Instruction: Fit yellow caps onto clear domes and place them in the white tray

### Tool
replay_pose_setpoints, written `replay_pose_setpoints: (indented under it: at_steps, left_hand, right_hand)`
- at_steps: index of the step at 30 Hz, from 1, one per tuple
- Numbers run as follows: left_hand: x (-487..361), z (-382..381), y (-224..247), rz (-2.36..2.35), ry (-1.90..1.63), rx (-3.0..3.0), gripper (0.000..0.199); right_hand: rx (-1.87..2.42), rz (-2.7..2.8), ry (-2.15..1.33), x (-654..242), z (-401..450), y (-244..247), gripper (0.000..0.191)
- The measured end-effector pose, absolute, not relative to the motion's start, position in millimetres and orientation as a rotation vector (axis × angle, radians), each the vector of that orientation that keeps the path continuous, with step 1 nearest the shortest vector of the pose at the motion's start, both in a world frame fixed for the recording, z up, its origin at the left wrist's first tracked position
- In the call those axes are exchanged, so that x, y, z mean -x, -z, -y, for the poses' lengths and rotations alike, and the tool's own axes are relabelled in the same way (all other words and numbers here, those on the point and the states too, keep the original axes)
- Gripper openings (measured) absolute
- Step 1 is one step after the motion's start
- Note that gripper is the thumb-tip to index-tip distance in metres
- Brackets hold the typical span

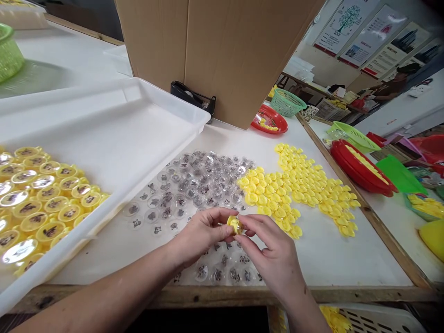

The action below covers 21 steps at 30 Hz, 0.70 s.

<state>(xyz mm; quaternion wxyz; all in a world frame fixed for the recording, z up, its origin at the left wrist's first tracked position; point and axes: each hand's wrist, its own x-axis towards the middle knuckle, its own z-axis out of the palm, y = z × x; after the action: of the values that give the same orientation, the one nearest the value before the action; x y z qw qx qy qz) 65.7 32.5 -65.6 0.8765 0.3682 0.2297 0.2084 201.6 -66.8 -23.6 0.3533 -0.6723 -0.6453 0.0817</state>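
Between my two hands, above the front of the table, is a small round yellow plastic piece (235, 225). My left hand (204, 231) pinches it from the left with thumb and fingers. From the right, the fingertips of my right hand (270, 249) close on its other side, where something clear seems to show. Under and behind my hands spread many clear round discs (204, 178) with dark printed animal faces. To their right lies a wide patch of loose yellow pieces (274, 189). Finished-looking yellow pieces with printed clear tops (48, 206) sit in rows at the left.
A white tray (138, 115) with a raised rim holds the left rows. Behind stand a large cardboard box (215, 55) and a black tape dispenser (192, 99). Red plates (268, 121) and a green basket (287, 102) are back right. A wooden strip (367, 212) edges the table.
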Motion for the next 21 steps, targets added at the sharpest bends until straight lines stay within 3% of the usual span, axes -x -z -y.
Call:
replay_pose_setpoints:
  at_steps: [16, 21]
  left_hand:
    - [-63.4, -32.3, 64.0, -0.472, -0.368, -0.68, 0.039]
    - [-62.9, -33.9, 64.3, -0.462, -0.336, -0.627, 0.036]
  right_hand:
    - [1.723, 1.584, -0.214, -196.8, 66.2, 24.7, 0.025]
    - [1.69, 1.801, -0.187, -204.2, 66.9, 20.9, 0.034]
